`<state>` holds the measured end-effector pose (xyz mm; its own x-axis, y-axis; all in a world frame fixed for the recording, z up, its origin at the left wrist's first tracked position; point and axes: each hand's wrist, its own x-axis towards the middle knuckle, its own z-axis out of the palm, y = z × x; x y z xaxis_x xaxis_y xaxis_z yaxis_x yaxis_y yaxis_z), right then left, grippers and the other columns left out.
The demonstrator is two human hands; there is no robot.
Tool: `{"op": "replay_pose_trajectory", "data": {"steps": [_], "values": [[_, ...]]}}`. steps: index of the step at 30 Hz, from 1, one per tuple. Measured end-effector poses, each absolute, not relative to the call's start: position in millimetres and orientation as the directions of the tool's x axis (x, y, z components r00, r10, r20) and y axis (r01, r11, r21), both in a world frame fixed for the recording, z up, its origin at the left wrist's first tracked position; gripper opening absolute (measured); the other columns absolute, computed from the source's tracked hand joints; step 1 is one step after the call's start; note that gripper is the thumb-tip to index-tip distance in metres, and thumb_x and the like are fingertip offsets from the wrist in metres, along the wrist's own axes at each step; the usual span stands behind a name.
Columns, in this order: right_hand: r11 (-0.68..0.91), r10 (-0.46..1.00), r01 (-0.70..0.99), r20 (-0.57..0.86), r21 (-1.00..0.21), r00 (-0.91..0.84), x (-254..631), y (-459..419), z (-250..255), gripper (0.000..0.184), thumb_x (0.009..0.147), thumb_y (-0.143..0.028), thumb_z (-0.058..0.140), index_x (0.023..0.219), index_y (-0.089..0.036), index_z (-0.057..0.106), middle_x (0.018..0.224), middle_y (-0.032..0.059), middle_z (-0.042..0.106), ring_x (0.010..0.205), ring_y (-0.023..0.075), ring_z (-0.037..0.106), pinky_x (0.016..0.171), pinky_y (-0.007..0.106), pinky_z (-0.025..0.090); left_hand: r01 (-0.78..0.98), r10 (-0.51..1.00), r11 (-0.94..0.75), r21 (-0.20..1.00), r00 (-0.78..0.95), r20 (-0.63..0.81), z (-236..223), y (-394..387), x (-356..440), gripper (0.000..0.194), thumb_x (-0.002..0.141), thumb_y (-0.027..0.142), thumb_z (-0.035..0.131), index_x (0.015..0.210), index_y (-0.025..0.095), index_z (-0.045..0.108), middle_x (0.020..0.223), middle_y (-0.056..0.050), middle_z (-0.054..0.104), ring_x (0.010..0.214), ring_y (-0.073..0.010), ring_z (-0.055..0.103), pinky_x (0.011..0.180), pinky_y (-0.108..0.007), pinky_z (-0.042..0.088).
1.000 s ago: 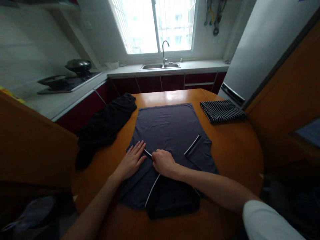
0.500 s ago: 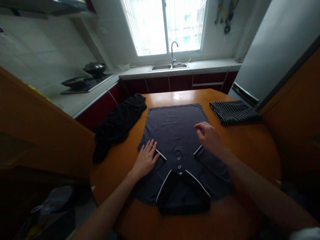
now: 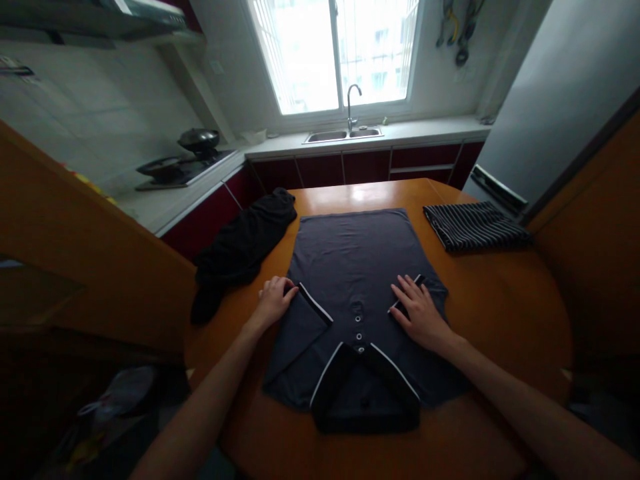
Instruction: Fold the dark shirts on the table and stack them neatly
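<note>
Okay, grey shirt (image 3: 350, 257) lies spread on the desk (image 3: 505, 313), under and between both hands, collar (image 3: 365, 423) between the forearms. Left hand (image 3: 276, 299) seems to pinch the outer end of one folded-in sleeve's cuff (image 3: 315, 305); right hand (image 3: 419, 315) spread flat over the other cuff (image 3: 421, 279). Risk, likely: a left tug skews that sleeve fold; right palm sliding rucks the thin-looking fabric beneath.

Bare arms on show here, folks: left forearm (image 3: 213, 393) and right forearm (image 3: 510, 393) both slim, narrowing at the wrists, then left hand (image 3: 274, 300) and right hand (image 3: 421, 315), bare too, slender-fingered, fingernail detail too small to call
</note>
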<state>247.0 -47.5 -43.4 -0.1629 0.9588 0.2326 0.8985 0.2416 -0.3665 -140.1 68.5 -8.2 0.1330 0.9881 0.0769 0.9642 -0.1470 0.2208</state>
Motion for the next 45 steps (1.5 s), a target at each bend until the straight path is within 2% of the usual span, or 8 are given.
{"op": "replay_pose_trajectory", "data": {"steps": [10, 14, 18, 26, 31, 35, 40, 45], "values": [[0.398, 0.907, 0.820, 0.311, -0.412, -0.284, 253.0, -48.0, -31.6, 0.036, 0.096, -0.026, 0.051, 0.130, -0.021, 0.062, 0.149, 0.0130, 0.050, 0.143, 0.0298, 0.040, 0.116, 0.056, 0.030, 0.957, 0.983, -0.173, 0.232, 0.155, 0.095, -16.9, 79.4, -142.3, 0.017, 0.094, 0.036, 0.053, 0.090, 0.021, 0.061, 0.102, -0.008, 0.064, 0.101, -0.0270, 0.058, 0.085, -0.039, 0.043], [0.374, 0.920, 0.808, 0.290, -0.455, -0.263, 249.9, -51.6, -15.8, 0.015, 0.088, -0.031, 0.065, 0.100, -0.022, 0.066, 0.109, 0.0098, 0.066, 0.106, 0.0261, 0.061, 0.095, 0.043, 0.049, 0.959, 0.958, -0.201, 0.200, 0.150, 0.242, -19.3, 68.7, -137.7, 0.023, 0.095, 0.036, 0.051, 0.108, 0.021, 0.061, 0.114, -0.011, 0.063, 0.107, -0.0303, 0.056, 0.088, -0.044, 0.045], [0.366, 0.930, 0.811, 0.190, -0.456, -0.314, 245.6, -56.1, -6.3, 0.008, 0.084, -0.024, 0.067, 0.084, -0.023, 0.059, 0.086, 0.0029, 0.064, 0.085, 0.0208, 0.060, 0.077, 0.033, 0.047, 0.906, 0.901, -0.356, 0.228, 0.268, 0.342, -14.6, 61.4, -127.7, 0.035, 0.099, 0.035, 0.045, 0.128, 0.021, 0.057, 0.130, -0.012, 0.060, 0.122, -0.0282, 0.055, 0.103, -0.046, 0.042], [0.359, 0.933, 0.811, 0.155, -0.463, -0.325, 246.9, -57.7, -8.0, 0.004, 0.086, -0.021, 0.059, 0.084, -0.022, 0.057, 0.084, 0.0015, 0.062, 0.079, 0.0187, 0.057, 0.073, 0.031, 0.044, 0.837, 0.845, -0.534, 0.116, 0.533, 0.048, -22.0, 25.9, -106.3, 0.060, 0.103, 0.048, 0.037, 0.156, 0.021, 0.032, 0.165, -0.014, 0.023, 0.154, -0.0323, 0.014, 0.121, -0.059, 0.015], [0.367, 0.930, 0.805, 0.152, -0.466, -0.336, 249.7, -56.1, -12.9, 0.003, 0.087, -0.023, 0.057, 0.084, -0.023, 0.058, 0.084, 0.0019, 0.062, 0.078, 0.0188, 0.058, 0.072, 0.031, 0.044, 0.754, 0.765, -0.633, 0.177, 0.644, -0.006, -16.0, -15.9, -92.9, 0.072, 0.101, 0.054, 0.043, 0.161, 0.025, 0.017, 0.168, -0.011, 0.015, 0.155, -0.0323, 0.004, 0.122, -0.057, 0.014], [0.359, 0.932, 0.809, 0.135, -0.466, -0.336, 250.8, -56.1, -12.1, 0.005, 0.087, -0.025, 0.057, 0.084, -0.023, 0.059, 0.085, 0.0028, 0.064, 0.078, 0.0189, 0.058, 0.071, 0.031, 0.044, 0.718, 0.743, -0.654, 0.237, 0.669, 0.024, -5.8, -34.6, -88.3, 0.076, 0.097, 0.050, 0.054, 0.159, 0.024, 0.019, 0.167, -0.013, 0.018, 0.154, -0.0320, 0.013, 0.122, -0.054, 0.018], [0.323, 0.946, 0.842, 0.118, -0.433, -0.302, 249.4, -61.3, -10.3, 0.006, 0.086, -0.026, 0.057, 0.081, -0.023, 0.057, 0.080, 0.0018, 0.064, 0.072, 0.0180, 0.059, 0.066, 0.029, 0.042, 0.753, 0.801, -0.589, 0.292, 0.592, 0.091, 6.5, -47.9, -82.3, 0.048, 0.088, 0.042, 0.067, 0.129, 0.021, 0.053, 0.128, -0.013, 0.059, 0.122, -0.0314, 0.054, 0.106, -0.049, 0.043], [0.298, 0.955, 0.869, 0.138, -0.395, -0.264, 244.4, -65.8, -11.0, 0.005, 0.085, -0.024, 0.056, 0.079, -0.023, 0.056, 0.080, 0.0021, 0.067, 0.073, 0.0183, 0.062, 0.066, 0.029, 0.042, 0.748, 0.852, -0.508, 0.427, 0.509, 0.122, 2.8, -48.2, -76.7, 0.046, 0.087, 0.017, 0.060, 0.131, 0.021, 0.046, 0.108, -0.008, 0.063, 0.103, -0.0240, 0.063, 0.092, -0.039, 0.053]]}}
